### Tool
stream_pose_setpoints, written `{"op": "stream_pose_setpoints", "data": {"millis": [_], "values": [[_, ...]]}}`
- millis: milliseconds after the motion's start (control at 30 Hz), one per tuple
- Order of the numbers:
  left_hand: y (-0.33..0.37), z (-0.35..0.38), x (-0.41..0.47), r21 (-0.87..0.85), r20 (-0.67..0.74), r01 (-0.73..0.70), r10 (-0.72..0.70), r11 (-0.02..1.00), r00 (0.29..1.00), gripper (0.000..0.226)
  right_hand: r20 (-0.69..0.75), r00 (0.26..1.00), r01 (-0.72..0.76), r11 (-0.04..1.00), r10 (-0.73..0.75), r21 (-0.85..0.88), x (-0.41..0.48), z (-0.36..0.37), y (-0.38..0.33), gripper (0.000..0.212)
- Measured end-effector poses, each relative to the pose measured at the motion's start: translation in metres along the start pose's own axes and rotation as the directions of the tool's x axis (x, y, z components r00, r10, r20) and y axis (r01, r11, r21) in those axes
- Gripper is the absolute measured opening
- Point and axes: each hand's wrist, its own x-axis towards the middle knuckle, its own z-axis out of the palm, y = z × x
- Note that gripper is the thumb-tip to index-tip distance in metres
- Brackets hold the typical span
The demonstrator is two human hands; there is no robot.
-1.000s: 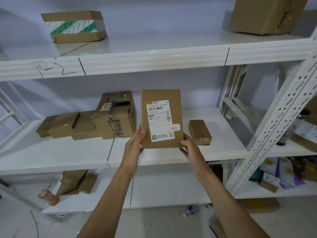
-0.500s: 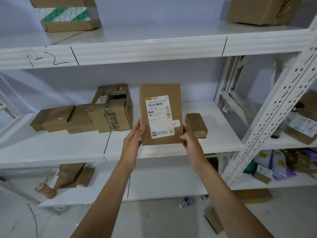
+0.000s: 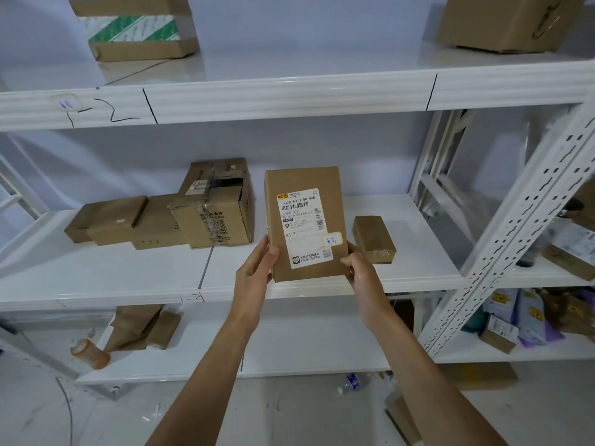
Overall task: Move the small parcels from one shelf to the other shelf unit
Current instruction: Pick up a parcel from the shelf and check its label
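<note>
I hold a flat brown parcel (image 3: 306, 204) with a white shipping label upright in front of the middle shelf (image 3: 322, 289). My left hand (image 3: 254, 275) grips its lower left edge and my right hand (image 3: 360, 268) grips its lower right corner. On the shelf behind it lies a small taped brown parcel (image 3: 373, 238) to the right. To the left stand a torn-open carton (image 3: 215, 207) and flat brown boxes (image 3: 109, 220).
The top shelf carries a green-striped box (image 3: 135, 27) and a large carton (image 3: 508, 20). A second shelf unit (image 3: 515, 220) at the right holds assorted parcels (image 3: 570, 249). On the bottom shelf lie brown packages (image 3: 141, 326) and an orange bottle (image 3: 90, 352). A plastic bottle (image 3: 354, 381) lies on the floor.
The parcel stays in both hands and has moved slightly toward the middle shelf. The view has shifted a little.
</note>
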Motion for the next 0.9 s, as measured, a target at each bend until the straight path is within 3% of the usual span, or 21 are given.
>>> {"op": "stream_pose_setpoints", "data": {"millis": [100, 233, 367, 433, 567, 733, 900], "values": [[-0.003, 0.002, 0.0, 0.05, 0.013, -0.01, 0.01, 0.999, 1.0, 0.069, -0.038, 0.997, -0.072, 0.997, 0.072, 0.021, 0.003, -0.002, 0.005, 0.038], [-0.004, 0.011, -0.006, 0.124, -0.033, -0.067, 0.071, 0.99, 0.997, 0.099, -0.108, 0.976, -0.166, 0.968, 0.188, 0.186, 0.009, -0.004, 0.013, 0.023], [-0.006, 0.027, -0.014, 0.227, -0.036, -0.158, 0.17, 0.961, 0.985, 0.096, -0.15, 0.952, -0.187, 0.895, 0.267, 0.405, 0.014, -0.007, 0.024, 0.026], [-0.011, 0.033, -0.018, 0.323, -0.031, -0.178, 0.198, 0.93, 0.98, 0.101, -0.152, 0.953, -0.174, 0.885, 0.261, 0.433, 0.013, -0.009, 0.029, 0.025], [-0.02, 0.033, -0.016, 0.345, -0.034, -0.147, 0.169, 0.927, 0.985, 0.103, -0.191, 0.939, -0.192, 0.899, 0.284, 0.393, 0.011, -0.011, 0.028, 0.024], [-0.021, 0.028, -0.01, 0.217, -0.024, -0.073, 0.08, 0.973, 0.996, 0.073, -0.219, 0.944, -0.211, 0.961, 0.248, 0.178, 0.011, -0.005, 0.015, 0.028], [-0.023, 0.027, -0.004, 0.112, 0.035, -0.015, 0.011, 0.994, 0.999, 0.076, -0.277, 0.961, 0.003, 0.997, -0.024, -0.075, -0.001, 0.014, 0.004, 0.023]]}}
